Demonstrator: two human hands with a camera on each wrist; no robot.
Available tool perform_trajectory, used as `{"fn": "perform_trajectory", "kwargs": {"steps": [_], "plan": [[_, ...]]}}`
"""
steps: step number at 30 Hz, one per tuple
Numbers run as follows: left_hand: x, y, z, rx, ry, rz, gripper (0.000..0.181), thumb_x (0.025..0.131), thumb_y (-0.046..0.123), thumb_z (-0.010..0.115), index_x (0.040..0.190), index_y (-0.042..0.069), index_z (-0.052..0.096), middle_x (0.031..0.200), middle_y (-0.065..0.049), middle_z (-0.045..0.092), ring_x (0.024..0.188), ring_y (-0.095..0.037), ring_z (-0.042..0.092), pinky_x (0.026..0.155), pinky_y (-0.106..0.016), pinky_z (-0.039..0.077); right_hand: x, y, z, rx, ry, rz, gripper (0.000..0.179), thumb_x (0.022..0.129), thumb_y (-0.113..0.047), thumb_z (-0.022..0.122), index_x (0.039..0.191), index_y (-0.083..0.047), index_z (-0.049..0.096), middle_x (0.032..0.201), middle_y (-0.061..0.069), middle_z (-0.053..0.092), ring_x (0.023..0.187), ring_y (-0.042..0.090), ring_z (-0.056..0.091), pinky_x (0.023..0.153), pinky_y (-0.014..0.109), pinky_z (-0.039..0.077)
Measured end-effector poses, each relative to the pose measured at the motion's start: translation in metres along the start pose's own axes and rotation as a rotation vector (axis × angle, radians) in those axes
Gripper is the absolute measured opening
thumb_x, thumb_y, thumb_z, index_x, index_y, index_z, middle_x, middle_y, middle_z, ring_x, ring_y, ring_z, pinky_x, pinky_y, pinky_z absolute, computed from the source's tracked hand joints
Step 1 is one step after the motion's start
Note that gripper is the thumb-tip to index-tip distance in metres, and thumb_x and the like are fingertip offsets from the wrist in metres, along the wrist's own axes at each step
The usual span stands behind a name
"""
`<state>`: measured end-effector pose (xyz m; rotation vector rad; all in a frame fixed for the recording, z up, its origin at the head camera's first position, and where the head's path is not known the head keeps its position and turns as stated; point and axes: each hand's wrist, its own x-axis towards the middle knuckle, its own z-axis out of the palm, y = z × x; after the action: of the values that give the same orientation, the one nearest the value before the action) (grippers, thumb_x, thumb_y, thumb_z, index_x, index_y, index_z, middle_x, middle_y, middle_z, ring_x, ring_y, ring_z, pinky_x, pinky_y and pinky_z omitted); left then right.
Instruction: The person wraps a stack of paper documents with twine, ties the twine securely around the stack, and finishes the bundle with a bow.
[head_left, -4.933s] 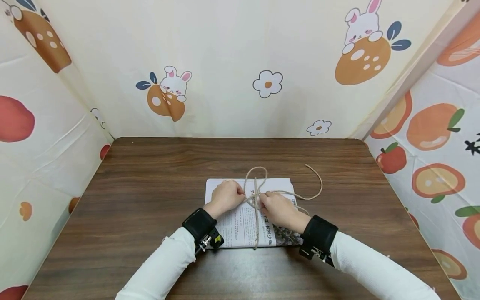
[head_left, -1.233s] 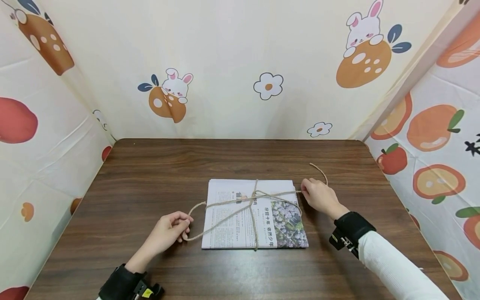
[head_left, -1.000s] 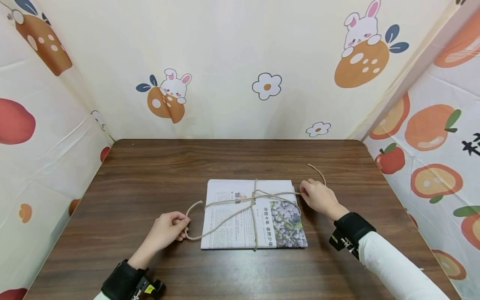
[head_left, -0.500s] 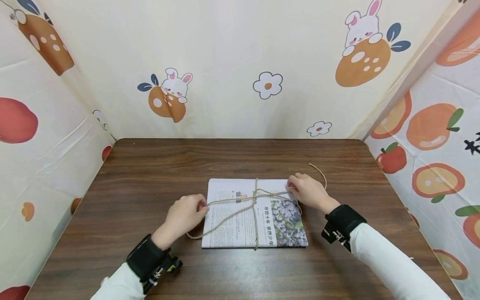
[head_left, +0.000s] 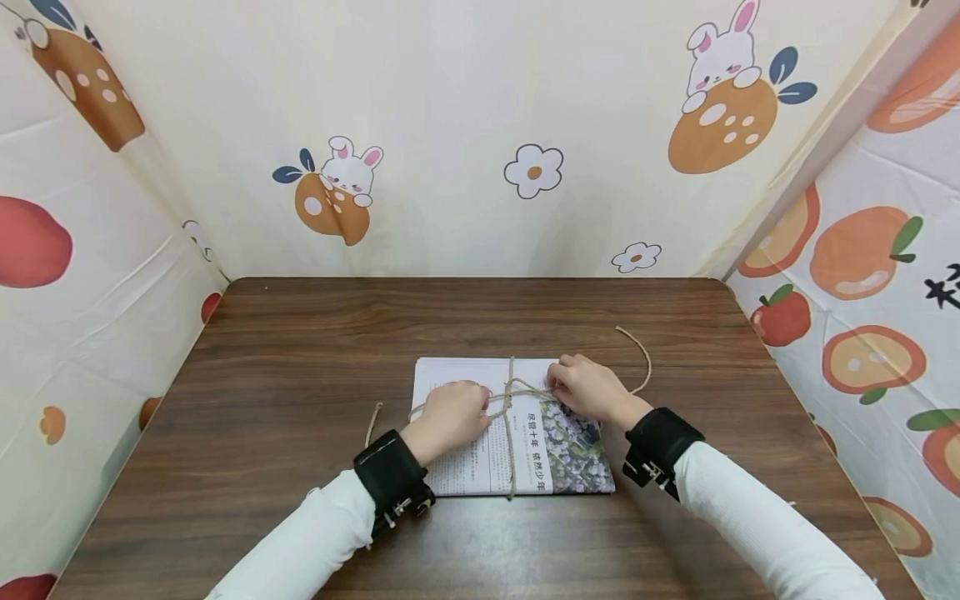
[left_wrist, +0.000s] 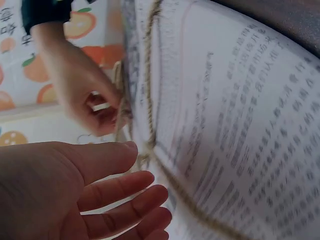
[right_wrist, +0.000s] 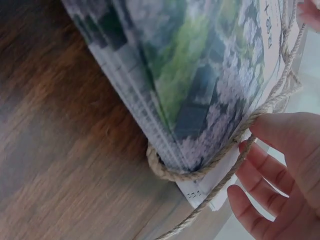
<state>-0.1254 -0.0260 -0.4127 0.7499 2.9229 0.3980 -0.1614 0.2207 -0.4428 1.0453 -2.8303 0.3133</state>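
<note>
A flat stack of folded newspapers (head_left: 528, 475) lies on the table with twine (head_left: 512, 454) crossing it both ways. My left hand (head_left: 450, 421) hovers over the stack just left of the crossing. In the left wrist view, the left thumb and fingers (left_wrist: 115, 187) are apart and loosely bent, near the crossing, with no twine visibly pinched. My right hand (head_left: 592, 390) is over the upper right of the stack. The right wrist view shows its thumb and index finger pinching a strand of twine (right_wrist: 215, 192); another strand wraps the stack's edge.
The wooden table (head_left: 300, 350) surrounds the stack. One twine end (head_left: 372, 423) sticks up left of it, and another tail (head_left: 648, 358) curls on the table at the right. Patterned curtains (head_left: 450, 100) hang behind and on both sides.
My left hand let go of the twine's left end and moved right over the stack. My right hand slid inward along the twine from the right edge towards the crossing.
</note>
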Motion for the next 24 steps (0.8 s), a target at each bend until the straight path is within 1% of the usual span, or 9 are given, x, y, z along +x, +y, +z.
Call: {"fn": "perform_trajectory", "kwargs": {"steps": [3, 7, 9, 12, 17, 21, 24], "plan": [[0.007, 0.004, 0.005, 0.022, -0.006, 0.006, 0.016, 0.080, 0.018, 0.066, 0.068, 0.011, 0.058, 0.065, 0.000, 0.054, 0.054, -0.013, 0.045, 0.045, -0.029, 0.036, 0.000, -0.003, 0.000, -0.007, 0.004, -0.023, 0.010, 0.081, -0.008, 0.067, 0.087, -0.013, 0.062, 0.080, 0.001, 0.053, 0.073, 0.019, 0.053, 0.059, 0.028, 0.042], [0.012, 0.007, 0.012, 0.062, 0.003, 0.005, 0.011, 0.080, 0.017, 0.065, 0.074, 0.009, 0.062, 0.066, -0.002, 0.056, 0.055, -0.014, 0.049, 0.045, -0.031, 0.040, 0.000, -0.009, 0.000, -0.018, 0.017, -0.060, 0.011, 0.079, -0.006, 0.068, 0.082, -0.013, 0.061, 0.076, -0.001, 0.051, 0.067, 0.014, 0.049, 0.057, 0.026, 0.040], [0.014, 0.008, 0.016, 0.082, 0.011, 0.004, 0.010, 0.081, 0.017, 0.065, 0.075, 0.009, 0.062, 0.067, -0.003, 0.057, 0.056, -0.015, 0.051, 0.045, -0.032, 0.041, 0.000, -0.012, 0.000, -0.027, 0.020, -0.076, 0.012, 0.077, -0.006, 0.069, 0.081, -0.014, 0.060, 0.075, -0.001, 0.050, 0.065, 0.012, 0.048, 0.055, 0.024, 0.039], [0.013, 0.009, 0.020, 0.115, 0.027, 0.005, 0.014, 0.082, 0.019, 0.064, 0.072, 0.010, 0.062, 0.067, -0.004, 0.060, 0.055, -0.016, 0.053, 0.043, -0.032, 0.041, 0.000, -0.015, -0.001, -0.040, 0.023, -0.094, 0.012, 0.078, -0.007, 0.069, 0.082, -0.014, 0.060, 0.075, -0.002, 0.052, 0.065, 0.012, 0.049, 0.054, 0.024, 0.039], [0.004, 0.007, 0.021, 0.144, 0.051, 0.023, 0.019, 0.083, 0.021, 0.065, 0.068, 0.012, 0.060, 0.062, -0.002, 0.058, 0.048, -0.013, 0.048, 0.038, -0.028, 0.035, 0.000, -0.019, -0.003, -0.067, 0.025, -0.089, 0.010, 0.080, -0.010, 0.068, 0.083, -0.014, 0.060, 0.076, -0.002, 0.054, 0.066, 0.012, 0.052, 0.056, 0.024, 0.040], [-0.008, 0.000, 0.022, 0.136, 0.086, 0.056, 0.020, 0.082, 0.021, 0.067, 0.066, 0.014, 0.057, 0.061, 0.002, 0.056, 0.050, -0.012, 0.048, 0.041, -0.025, 0.035, -0.001, -0.017, -0.002, -0.095, 0.043, -0.059, 0.009, 0.081, -0.011, 0.068, 0.083, -0.015, 0.060, 0.075, -0.001, 0.053, 0.064, 0.012, 0.051, 0.054, 0.023, 0.039], [-0.016, -0.005, 0.022, 0.121, 0.105, 0.077, 0.022, 0.082, 0.020, 0.067, 0.064, 0.015, 0.055, 0.060, 0.003, 0.054, 0.050, -0.011, 0.048, 0.042, -0.025, 0.034, 0.000, -0.015, -0.001, -0.106, 0.044, -0.026, 0.009, 0.082, -0.011, 0.067, 0.083, -0.015, 0.060, 0.075, -0.001, 0.053, 0.064, 0.013, 0.051, 0.054, 0.024, 0.040]]}}
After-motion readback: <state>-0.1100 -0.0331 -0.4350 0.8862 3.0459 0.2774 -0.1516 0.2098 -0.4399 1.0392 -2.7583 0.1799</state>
